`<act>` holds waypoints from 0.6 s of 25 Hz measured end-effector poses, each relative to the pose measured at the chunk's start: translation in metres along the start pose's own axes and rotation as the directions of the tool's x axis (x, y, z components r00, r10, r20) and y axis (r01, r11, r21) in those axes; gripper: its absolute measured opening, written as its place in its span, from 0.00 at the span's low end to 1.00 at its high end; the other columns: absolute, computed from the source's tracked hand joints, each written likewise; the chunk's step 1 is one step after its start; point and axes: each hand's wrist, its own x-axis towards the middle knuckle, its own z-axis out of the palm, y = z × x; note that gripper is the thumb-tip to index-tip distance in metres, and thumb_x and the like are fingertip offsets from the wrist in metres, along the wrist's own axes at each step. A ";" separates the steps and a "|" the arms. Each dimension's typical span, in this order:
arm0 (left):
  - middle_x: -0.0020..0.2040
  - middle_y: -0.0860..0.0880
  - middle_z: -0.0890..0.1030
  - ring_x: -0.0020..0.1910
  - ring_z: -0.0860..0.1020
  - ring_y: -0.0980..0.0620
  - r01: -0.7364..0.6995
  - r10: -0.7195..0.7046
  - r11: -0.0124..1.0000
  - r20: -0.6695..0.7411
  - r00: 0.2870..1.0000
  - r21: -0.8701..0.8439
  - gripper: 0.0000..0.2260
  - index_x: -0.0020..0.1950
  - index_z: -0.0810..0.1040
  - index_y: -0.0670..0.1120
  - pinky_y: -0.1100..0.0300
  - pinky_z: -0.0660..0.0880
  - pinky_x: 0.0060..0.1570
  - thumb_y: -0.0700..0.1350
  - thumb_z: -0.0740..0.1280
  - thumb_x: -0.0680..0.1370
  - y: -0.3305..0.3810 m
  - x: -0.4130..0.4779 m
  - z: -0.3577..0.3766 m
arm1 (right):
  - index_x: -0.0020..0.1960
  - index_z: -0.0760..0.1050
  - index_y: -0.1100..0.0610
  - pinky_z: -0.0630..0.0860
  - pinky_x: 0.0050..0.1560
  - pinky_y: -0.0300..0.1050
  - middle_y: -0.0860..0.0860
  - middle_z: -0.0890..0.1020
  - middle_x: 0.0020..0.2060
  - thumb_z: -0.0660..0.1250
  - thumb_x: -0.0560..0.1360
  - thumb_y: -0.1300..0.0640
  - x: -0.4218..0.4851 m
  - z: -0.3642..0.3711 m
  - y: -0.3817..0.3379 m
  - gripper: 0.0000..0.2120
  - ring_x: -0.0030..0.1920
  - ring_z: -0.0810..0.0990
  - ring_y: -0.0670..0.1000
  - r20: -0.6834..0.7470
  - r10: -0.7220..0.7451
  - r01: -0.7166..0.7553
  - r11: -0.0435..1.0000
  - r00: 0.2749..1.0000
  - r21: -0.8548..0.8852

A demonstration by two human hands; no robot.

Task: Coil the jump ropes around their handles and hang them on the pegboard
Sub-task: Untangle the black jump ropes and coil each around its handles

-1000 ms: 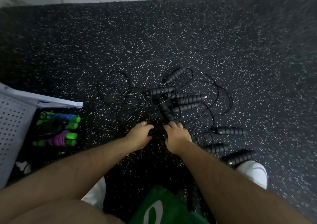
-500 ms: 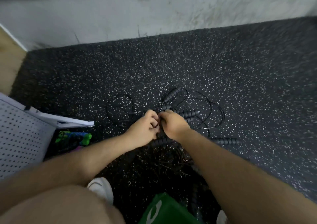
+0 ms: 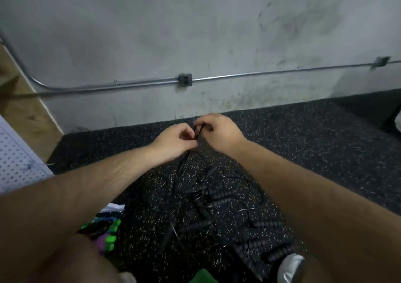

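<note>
A tangle of black jump ropes [image 3: 217, 198] with ribbed black handles lies on the speckled rubber floor below my arms. My left hand [image 3: 173, 140] and my right hand [image 3: 219, 132] are raised above the pile, close together. Both pinch a thin black rope cord [image 3: 198, 132] between their fingertips. The cord hangs down from the hands to the pile. A white pegboard [image 3: 15, 163] stands at the left edge.
Green, purple and blue jump-rope handles [image 3: 104, 232] lie by the pegboard's foot. A grey wall with a metal conduit [image 3: 130, 84] and a junction box [image 3: 184, 79] rises behind the floor. My shoe [image 3: 290, 267] shows at the bottom right.
Both hands have lifted up from the pile with a cord pinched between them. The camera has tilted up, showing much more of the wall.
</note>
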 end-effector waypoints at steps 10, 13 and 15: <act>0.73 0.46 0.74 0.66 0.76 0.45 0.263 -0.258 0.964 0.135 0.957 -0.025 0.48 0.82 0.51 0.53 0.47 0.69 0.71 0.55 0.78 0.72 -0.014 -0.002 0.017 | 0.63 0.80 0.44 0.73 0.29 0.39 0.40 0.82 0.56 0.67 0.80 0.63 -0.027 -0.045 -0.029 0.18 0.35 0.80 0.49 -0.152 -0.003 0.059 0.930 0.988 0.364; 0.57 0.47 0.83 0.52 0.83 0.49 0.265 -0.266 0.964 0.192 0.945 0.033 0.21 0.71 0.72 0.46 0.55 0.77 0.52 0.50 0.70 0.80 -0.020 0.009 0.026 | 0.65 0.80 0.48 0.67 0.26 0.31 0.45 0.82 0.55 0.62 0.80 0.67 -0.027 -0.048 -0.025 0.20 0.27 0.75 0.41 -0.137 0.052 0.004 0.925 0.989 0.380; 0.55 0.47 0.84 0.50 0.85 0.49 0.295 -0.273 0.953 0.218 0.937 -0.071 0.13 0.66 0.73 0.47 0.53 0.76 0.52 0.45 0.68 0.81 -0.023 0.013 0.028 | 0.65 0.79 0.49 0.66 0.26 0.32 0.47 0.83 0.53 0.58 0.80 0.65 -0.027 -0.050 -0.020 0.20 0.24 0.73 0.40 -0.107 0.156 -0.100 0.908 0.982 0.408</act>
